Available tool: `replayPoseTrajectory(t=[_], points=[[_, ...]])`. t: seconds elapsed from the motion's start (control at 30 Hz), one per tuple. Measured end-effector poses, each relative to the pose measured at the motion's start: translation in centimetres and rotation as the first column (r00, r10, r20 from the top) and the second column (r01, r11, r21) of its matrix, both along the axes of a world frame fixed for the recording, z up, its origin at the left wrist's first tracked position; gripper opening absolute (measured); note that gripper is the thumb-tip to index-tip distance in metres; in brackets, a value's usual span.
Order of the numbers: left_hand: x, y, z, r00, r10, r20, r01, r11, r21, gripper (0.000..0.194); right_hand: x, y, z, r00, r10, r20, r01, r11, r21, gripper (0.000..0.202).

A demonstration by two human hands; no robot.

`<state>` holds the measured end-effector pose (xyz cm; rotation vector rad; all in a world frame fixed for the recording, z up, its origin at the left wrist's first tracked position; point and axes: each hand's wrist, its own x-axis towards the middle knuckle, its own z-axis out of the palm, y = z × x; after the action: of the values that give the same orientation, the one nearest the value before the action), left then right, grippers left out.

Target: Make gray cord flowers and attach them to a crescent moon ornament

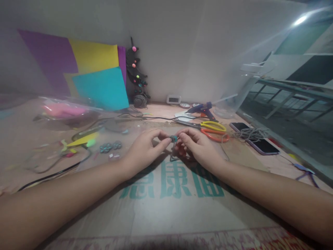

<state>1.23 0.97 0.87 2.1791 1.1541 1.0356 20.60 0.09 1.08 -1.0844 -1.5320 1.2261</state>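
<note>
The small teal piece (175, 138) is pinched at both sides over the tabletop (159, 109), between its far and near edges. A thin grey cord (173, 160) extends below the piece and bends sharply rightward. Fine surface detail and the joint cannot be distinguished.

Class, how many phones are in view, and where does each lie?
2. One phone lies toward the right, beside the bundled cord; the other phone lies nearer the camera, farther right. More could be hidden.
</note>
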Motion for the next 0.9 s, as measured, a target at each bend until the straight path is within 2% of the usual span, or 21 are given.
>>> replayPoseTrajectory(t=[0.13,0.4,0.53,0.6,0.67,0.7,0.73,0.8,0.83,0.87,0.9], points=[[0.0,0.0,0.0,1.000,0.015,-0.005,-0.015,1.000,-0.011,0.018,0.0,0.1,-0.1,1.000,0.023,0.012,-0.023,1.000,-0.007,0.028],[-0.2,0.3,-0.5,0.999,-0.035,-0.012,0.035,0.999,-0.006,0.015,0.0,-0.2,0.0,0.999,0.006,0.036,-0.007,0.999,0.037,0.024],[-0.1,0.2,-0.4,0.999,-0.001,-0.032,0.001,1.000,0.008,0.016,0.0,0.0,-0.4,0.999,0.026,0.047,-0.028,0.999,0.036,0.024],[0.0,0.1,-0.1,0.999,0.022,-0.029,-0.022,1.000,-0.005,0.017,0.2,0.3,-0.5,0.998,0.006,0.056,-0.010,0.997,0.070,0.022],[0.0,0.1,0.1,0.999,0.033,-0.001,-0.033,0.998,-0.051,0.018,0.6,0.3,-0.1,0.994,-0.080,0.076,0.064,0.980,0.190,0.018],[0.1,0.2,0.2,0.999,0.031,0.018,-0.030,0.996,-0.083,0.019,0.8,0.2,0.4,0.987,-0.122,0.106,0.086,0.952,0.293,0.014],[0.1,0.3,0.2,0.999,0.030,0.038,-0.025,0.994,-0.108,0.020,0.9,-0.3,1.1,0.978,-0.123,0.168,0.044,0.910,0.412,0.011],[0.1,0.4,0.0,0.998,0.028,0.061,-0.020,0.991,-0.133,0.021,0.8,-1.9,2.7,0.918,-0.021,0.396,-0.242,0.761,0.602,0.018],[0.1,0.5,-0.1,0.997,0.033,0.063,-0.024,0.991,-0.134,0.022,0.7,-2.9,3.6,0.821,0.091,0.563,-0.480,0.643,0.597,0.020],[0.1,0.5,-0.2,0.998,0.040,0.056,-0.033,0.990,-0.134,0.023,0.5,-4.1,4.3,0.726,0.139,0.674,-0.628,0.533,0.567,0.019],[0.1,0.5,-0.3,0.997,0.051,0.050,-0.044,0.989,-0.140,0.024,0.4,-5.3,4.8,0.678,0.147,0.720,-0.679,0.499,0.538,0.021]])
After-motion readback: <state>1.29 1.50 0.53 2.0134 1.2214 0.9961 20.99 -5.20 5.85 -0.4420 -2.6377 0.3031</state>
